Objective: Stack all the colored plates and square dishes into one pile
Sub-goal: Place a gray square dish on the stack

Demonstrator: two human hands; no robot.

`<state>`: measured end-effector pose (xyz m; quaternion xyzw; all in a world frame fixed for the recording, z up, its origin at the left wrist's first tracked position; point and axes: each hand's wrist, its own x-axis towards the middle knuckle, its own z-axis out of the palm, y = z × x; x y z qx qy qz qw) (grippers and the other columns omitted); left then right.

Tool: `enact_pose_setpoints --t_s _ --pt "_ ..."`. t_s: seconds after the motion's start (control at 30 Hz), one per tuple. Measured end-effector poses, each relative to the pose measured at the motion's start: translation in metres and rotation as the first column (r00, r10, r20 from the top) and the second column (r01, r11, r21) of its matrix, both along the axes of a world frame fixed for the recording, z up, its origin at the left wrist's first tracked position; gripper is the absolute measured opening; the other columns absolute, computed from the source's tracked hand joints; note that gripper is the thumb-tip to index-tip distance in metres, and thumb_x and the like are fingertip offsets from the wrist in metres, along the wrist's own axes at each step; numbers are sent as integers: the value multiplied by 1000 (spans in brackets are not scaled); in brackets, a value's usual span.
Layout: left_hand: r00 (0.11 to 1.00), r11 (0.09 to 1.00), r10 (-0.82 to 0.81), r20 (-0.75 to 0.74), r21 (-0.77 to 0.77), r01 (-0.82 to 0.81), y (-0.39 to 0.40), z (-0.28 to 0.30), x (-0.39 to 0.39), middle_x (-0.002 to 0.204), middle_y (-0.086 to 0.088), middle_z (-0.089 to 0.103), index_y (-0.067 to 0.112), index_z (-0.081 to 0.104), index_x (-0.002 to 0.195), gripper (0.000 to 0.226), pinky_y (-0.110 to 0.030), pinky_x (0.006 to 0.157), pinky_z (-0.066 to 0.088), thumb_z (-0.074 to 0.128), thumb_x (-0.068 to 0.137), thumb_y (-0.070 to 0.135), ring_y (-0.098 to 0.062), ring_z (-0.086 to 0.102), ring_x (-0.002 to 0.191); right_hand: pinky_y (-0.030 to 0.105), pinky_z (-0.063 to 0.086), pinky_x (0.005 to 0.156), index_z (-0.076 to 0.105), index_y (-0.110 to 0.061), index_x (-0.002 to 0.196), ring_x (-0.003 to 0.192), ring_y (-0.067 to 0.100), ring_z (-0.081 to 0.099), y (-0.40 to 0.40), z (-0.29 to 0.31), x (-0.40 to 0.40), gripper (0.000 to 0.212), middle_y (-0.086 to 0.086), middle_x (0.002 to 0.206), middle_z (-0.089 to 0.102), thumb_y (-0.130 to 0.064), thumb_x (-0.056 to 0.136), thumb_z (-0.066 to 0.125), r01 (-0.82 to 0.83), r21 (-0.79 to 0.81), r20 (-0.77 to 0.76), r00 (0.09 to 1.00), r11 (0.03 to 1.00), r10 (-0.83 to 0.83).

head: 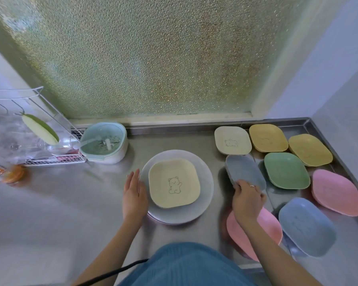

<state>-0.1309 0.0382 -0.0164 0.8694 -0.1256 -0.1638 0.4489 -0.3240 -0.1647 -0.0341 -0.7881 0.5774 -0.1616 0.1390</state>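
Head view, looking down on a stainless steel counter (81, 203) before a textured glass pane (143, 58). Left hand (133, 195) flat, fingers straight, resting against the left rim of a round grey plate (205, 193) at centre. Cream square dish with a bear drawing (174, 186) sitting on that plate. Right hand (247, 200) gripping the near edge of a grey-blue square dish (244, 172), tilted and apparently lifted off the counter, though blurred. Spread to the right: a beige square dish (232, 140), two yellow square dishes (268, 138) (310, 149), a green one (286, 170), two pink ones (336, 191) (271, 223), the nearer partly under the right forearm, and a blue one (306, 226). Pale green strainer basket (103, 141) and white wire rack (39, 129) at the back left.
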Motion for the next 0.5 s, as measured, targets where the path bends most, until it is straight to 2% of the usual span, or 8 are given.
enact_pose_setpoints --t_s 0.1,0.17,0.27,0.33,0.4,0.47,0.5 --pt "991 996 -80 109 -21 83 -7 9 -15 155 -1 27 13 31 146 46 -23 113 15 32 101 22 -13 17 146 35 31 83 70 -11 97 96 31 57 10 12 4 16 11 93 70 -6 87 58 10 -67 155 988 998 0" --pt "975 983 -182 128 8 182 -14 8 -22 156 1 23 15 25 148 47 -28 118 15 29 101 21 -13 14 146 29 28 83 70 -10 92 93 31 61 20 17 7 14 9 91 71 -7 85 58 -56 -158 258 962 986 95" --pt "977 981 -193 96 17 192 -20 3 -19 157 1 22 16 20 149 49 -29 116 21 28 100 17 -17 21 145 24 30 88 72 -9 88 95 23 62 38 31 15 15 6 91 72 -10 82 58 -201 -312 367 876 929 313" --pt "983 985 -171 60 5 171 -21 3 -15 154 -1 30 18 21 149 49 -30 114 26 28 100 17 -21 31 140 28 34 93 73 -9 88 101 15 57 49 38 21 15 4 91 72 -6 80 60 -322 -400 364 803 858 472" --pt "987 986 -157 29 -57 158 -22 5 -10 144 3 45 25 31 145 46 -38 109 35 30 100 17 -22 42 131 31 34 98 73 -12 88 106 12 56 56 39 25 18 0 93 72 -4 80 59 -454 -453 294 736 767 609" --pt "992 975 -125 -22 -188 118 -24 14 -11 126 15 55 35 45 131 39 -30 97 39 34 99 16 -14 49 120 34 34 101 73 -15 87 111 12 56 59 33 26 21 0 95 73 0 77 63 -557 -460 208 689 691 694" --pt "993 967 -85 -79 -248 63 -25 17 -11 121 16 55 33 48 130 38 -27 94 37 35 99 15 -13 50 118 35 33 103 73 -15 86 112 14 58 59 28 25 23 0 97 73 4 74 67 -590 -441 172 684 677 709"
